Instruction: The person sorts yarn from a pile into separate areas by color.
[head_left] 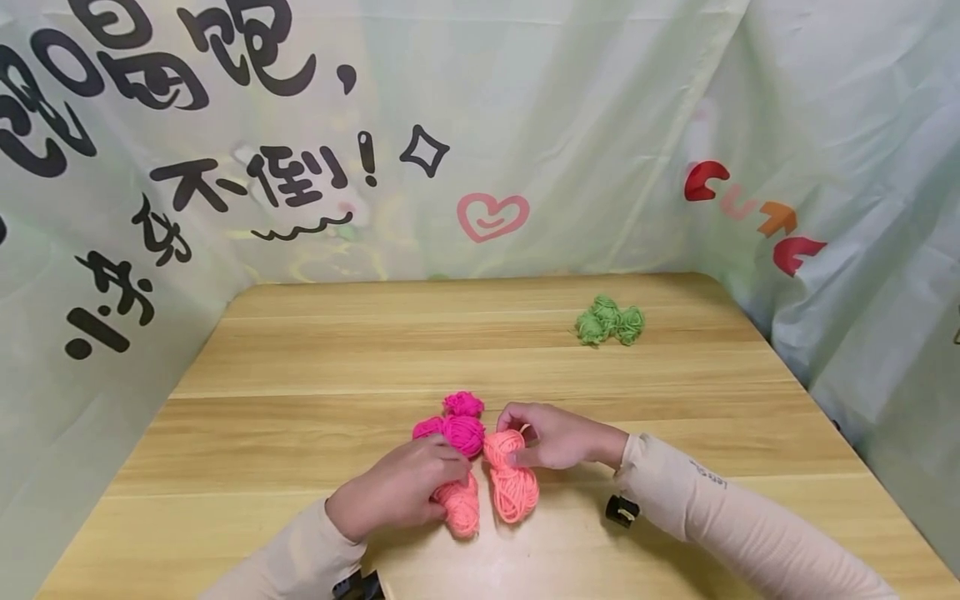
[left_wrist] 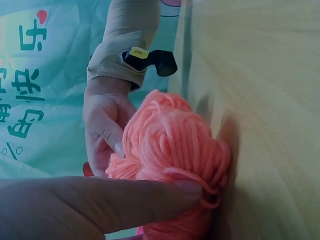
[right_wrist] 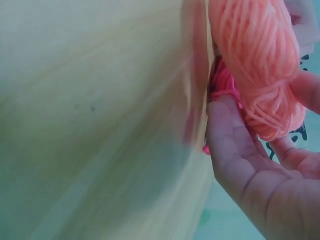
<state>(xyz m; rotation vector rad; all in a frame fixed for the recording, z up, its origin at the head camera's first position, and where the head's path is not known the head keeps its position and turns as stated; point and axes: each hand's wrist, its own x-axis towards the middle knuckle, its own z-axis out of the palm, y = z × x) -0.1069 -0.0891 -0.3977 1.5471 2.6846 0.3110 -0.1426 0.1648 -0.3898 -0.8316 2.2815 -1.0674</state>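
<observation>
Near the front middle of the table, my left hand (head_left: 405, 487) holds a coral yarn skein (head_left: 461, 506) between thumb and fingers. Just to its right stands a second coral yarn skein (head_left: 513, 492), which my right hand (head_left: 558, 437) pinches near its upper end. Both skeins look narrowed at the waist. Behind them lies bright pink yarn (head_left: 463, 433) in several bundles, partly hidden by the left hand. The left wrist view has the left thumb (left_wrist: 145, 202) lying across coral strands (left_wrist: 172, 135). In the right wrist view, right-hand fingers (right_wrist: 235, 135) reach under the coral skein (right_wrist: 260, 55).
Several small green yarn balls (head_left: 609, 321) sit together at the back right of the wooden table (head_left: 337, 350). Printed cloth curtains (head_left: 585, 167) enclose the table at the back and sides. A black wrist device (head_left: 622, 510) hangs below the right sleeve.
</observation>
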